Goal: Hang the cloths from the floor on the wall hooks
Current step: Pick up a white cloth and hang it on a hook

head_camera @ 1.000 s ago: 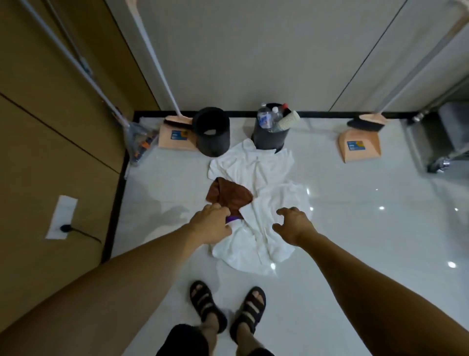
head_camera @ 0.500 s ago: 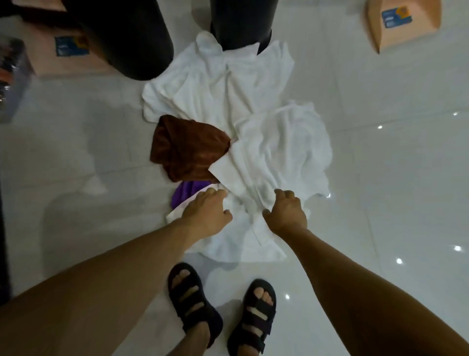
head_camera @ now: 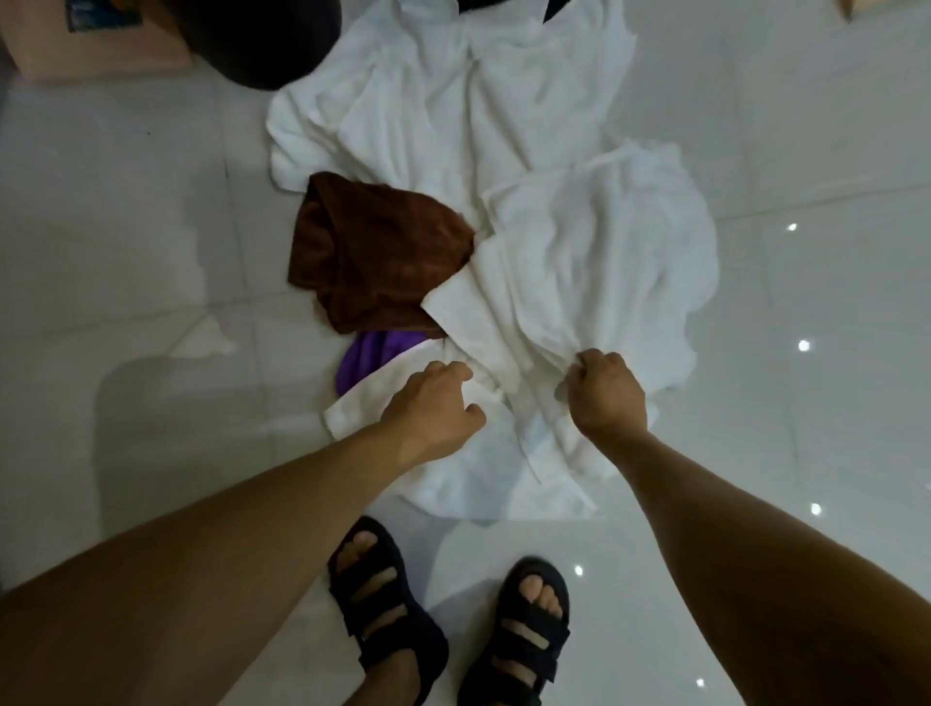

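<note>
A heap of cloths lies on the glossy white floor. Nearest me is a rumpled white cloth (head_camera: 594,272); my right hand (head_camera: 607,395) grips a bunched fold of it at its near edge. My left hand (head_camera: 433,410) hovers over another white cloth (head_camera: 453,468) below it, fingers loosely curled and holding nothing that I can see. A brown cloth (head_camera: 378,252) lies to the left, with a purple cloth (head_camera: 370,355) peeking out beneath it. A further white cloth (head_camera: 453,101) spreads behind. No wall hooks are in view.
A black bin (head_camera: 262,40) and a pink dustpan (head_camera: 101,45) stand at the top left, a second black bin (head_camera: 504,6) at the top edge. My sandalled feet (head_camera: 453,630) stand just below the heap. Bare tile lies left and right.
I have bent lower, so the heap looks larger. My right hand has closed on a fold of the near white cloth. My left hand stays over the lower white cloth.
</note>
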The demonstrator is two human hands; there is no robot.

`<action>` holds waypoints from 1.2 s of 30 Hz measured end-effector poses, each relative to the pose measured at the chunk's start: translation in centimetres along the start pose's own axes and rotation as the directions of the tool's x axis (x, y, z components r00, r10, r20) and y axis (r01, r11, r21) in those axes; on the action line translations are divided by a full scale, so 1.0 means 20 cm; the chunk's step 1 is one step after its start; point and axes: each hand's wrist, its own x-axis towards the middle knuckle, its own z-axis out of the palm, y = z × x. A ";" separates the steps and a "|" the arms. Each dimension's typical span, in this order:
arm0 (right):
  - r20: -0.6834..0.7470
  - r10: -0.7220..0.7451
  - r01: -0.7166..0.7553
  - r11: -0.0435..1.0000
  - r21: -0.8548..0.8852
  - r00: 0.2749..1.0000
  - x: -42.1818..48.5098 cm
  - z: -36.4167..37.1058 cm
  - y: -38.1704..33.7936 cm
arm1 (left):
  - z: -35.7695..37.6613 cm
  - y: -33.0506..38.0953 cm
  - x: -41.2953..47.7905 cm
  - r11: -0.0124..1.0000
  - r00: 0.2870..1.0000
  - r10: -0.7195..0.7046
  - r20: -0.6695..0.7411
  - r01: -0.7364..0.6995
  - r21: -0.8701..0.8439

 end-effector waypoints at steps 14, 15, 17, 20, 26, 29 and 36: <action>0.204 -0.257 0.074 0.773 0.630 0.945 -0.89 -1.83 -1.10 | -1.39 0.68 -1.19 0.958 0.925 0.277 -0.261 -0.286 0.002; 0.243 -0.309 0.096 0.776 0.623 0.919 -0.97 -1.96 -1.18 | -1.48 0.71 -1.30 0.954 0.923 0.296 -0.245 -0.297 0.035; 0.288 -0.401 0.134 0.754 0.644 0.870 -1.13 -2.18 -1.32 | -1.66 0.75 -1.52 0.944 0.926 0.321 -0.198 -0.330 -0.013; 0.286 -0.506 0.254 0.752 0.608 0.814 -1.33 -2.48 -1.51 | -1.91 0.77 -1.86 0.926 0.889 0.340 -0.306 -0.374 -0.058; 0.286 -0.596 0.581 0.801 0.146 0.750 -1.58 -2.87 -1.82 | -2.36 0.79 -2.43 0.945 0.853 0.191 -0.486 -0.294 -0.145; 0.079 -0.676 0.669 0.736 0.100 0.732 -1.69 -3.02 -1.94 | -2.50 0.81 -2.67 0.930 0.776 0.082 -0.625 -0.285 -0.231; -0.196 -0.758 0.690 0.411 0.596 0.621 -1.99 -3.29 -2.19 | -2.59 0.81 -3.08 0.925 0.669 0.030 -0.743 -0.300 -0.233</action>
